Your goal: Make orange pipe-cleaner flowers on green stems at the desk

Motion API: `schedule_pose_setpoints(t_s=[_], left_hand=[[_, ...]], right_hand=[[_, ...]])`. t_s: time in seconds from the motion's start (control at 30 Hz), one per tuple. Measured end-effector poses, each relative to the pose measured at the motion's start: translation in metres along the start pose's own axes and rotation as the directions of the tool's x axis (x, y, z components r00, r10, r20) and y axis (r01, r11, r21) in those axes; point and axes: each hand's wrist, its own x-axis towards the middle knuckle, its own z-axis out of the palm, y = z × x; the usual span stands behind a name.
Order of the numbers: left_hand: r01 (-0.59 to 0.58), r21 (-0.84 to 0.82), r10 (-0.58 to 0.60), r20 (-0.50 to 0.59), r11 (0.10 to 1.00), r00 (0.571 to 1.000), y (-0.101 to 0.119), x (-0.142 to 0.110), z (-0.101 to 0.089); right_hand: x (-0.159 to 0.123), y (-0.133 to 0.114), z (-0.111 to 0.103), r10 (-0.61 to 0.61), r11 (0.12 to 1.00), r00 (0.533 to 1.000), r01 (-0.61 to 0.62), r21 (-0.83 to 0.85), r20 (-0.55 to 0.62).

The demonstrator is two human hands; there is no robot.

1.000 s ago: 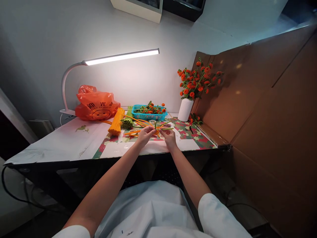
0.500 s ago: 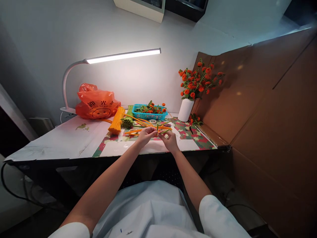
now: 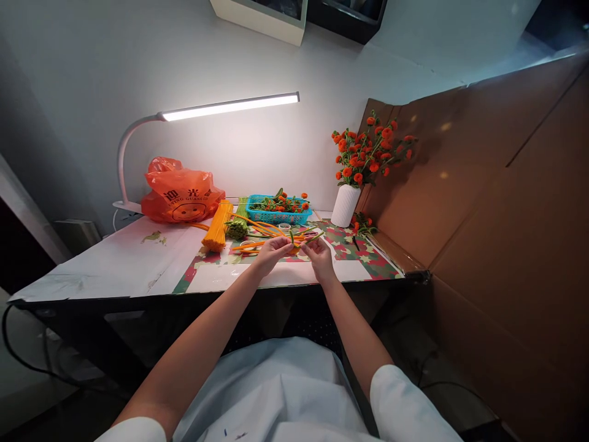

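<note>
Compared with a half second ago, the right hand (image 3: 318, 253) has its fingers turned more upright, and the thin fuzzy green stem (image 3: 311, 240) slants up past them. The white-topped bench (image 3: 105, 258) stands against a pale wall (image 3: 257, 67) under a lit bar lamp (image 3: 230, 106). The stem lies between both hands — pinched in the right fingers, its near end by the left hand (image 3: 275, 250), whose fingers are closed together.

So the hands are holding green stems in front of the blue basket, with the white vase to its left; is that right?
Not quite: in the head view, the white vase is to the blue basket's right. The left hand and right hand do hold green stems in front of it.
</note>
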Motion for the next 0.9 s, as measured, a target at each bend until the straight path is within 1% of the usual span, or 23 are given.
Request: schedule_pose_setpoints(t_s=[0.07, 0.13, 0.2, 0.3, 0.37, 0.47, 0.5, 0.57, 0.63, 0.7, 0.83, 0.9], left_hand=[[-0.006, 0.005, 0.006, 0.01, 1.0, 1.0, 0.0, 0.0, 0.0], [-0.017, 0.015, 0.016, 0.015, 1.0, 1.0, 0.0, -0.001, 0.0], [-0.02, 0.026, 0.02, 0.014, 0.999, 1.0, 0.0, -0.002, 0.001], [-0.014, 0.051, 0.013, 0.004, 0.999, 1.0, 0.001, -0.003, 0.003], [-0.007, 0.062, 0.008, -0.016, 0.998, 1.0, 0.001, -0.002, 0.003], [-0.004, 0.058, 0.009, -0.073, 0.998, 0.997, -0.001, 0.0, 0.002], [-0.006, 0.047, 0.011, -0.099, 0.999, 0.995, -0.002, 0.0, 0.001], [-0.009, 0.013, 0.01, -0.146, 1.0, 0.989, -0.002, 0.001, 0.001], [-0.009, -0.023, 0.004, -0.182, 1.0, 0.983, -0.002, 0.001, 0.001], [-0.003, -0.043, -0.005, -0.195, 0.999, 0.981, -0.001, 0.001, 0.002], [0.007, -0.06, -0.019, -0.194, 0.998, 0.981, 0.0, 0.0, 0.004], [0.007, -0.057, -0.018, -0.186, 0.998, 0.982, 0.0, 0.0, 0.004]], right_hand=[[0.0, -0.002, -0.001, 0.012, 1.0, 1.0, -0.012, -0.001, 0.023], [0.0, -0.006, -0.003, 0.007, 0.999, 0.996, -0.003, -0.054, 0.085], [-0.001, -0.01, -0.004, -0.016, 0.988, 0.99, 0.037, -0.15, 0.142], [-0.003, -0.013, -0.001, -0.069, 0.933, 0.982, 0.127, -0.337, 0.177], [-0.005, -0.013, 0.003, -0.085, 0.9, 0.986, 0.139, -0.414, 0.146], [-0.009, -0.009, 0.013, -0.111, 0.898, 0.994, 0.103, -0.428, 0.008], [-0.011, -0.006, 0.017, -0.143, 0.891, 0.989, 0.108, -0.44, -0.047], [-0.015, -0.001, 0.022, -0.234, 0.853, 0.964, 0.141, -0.502, -0.128], [-0.019, 0.005, 0.026, -0.313, 0.798, 0.937, 0.171, -0.578, -0.155], [-0.022, 0.011, 0.028, -0.348, 0.764, 0.925, 0.184, -0.618, -0.155], [-0.023, 0.016, 0.027, -0.352, 0.78, 0.914, 0.169, -0.603, -0.199], [-0.022, 0.017, 0.026, -0.346, 0.789, 0.918, 0.174, -0.589, -0.192]])
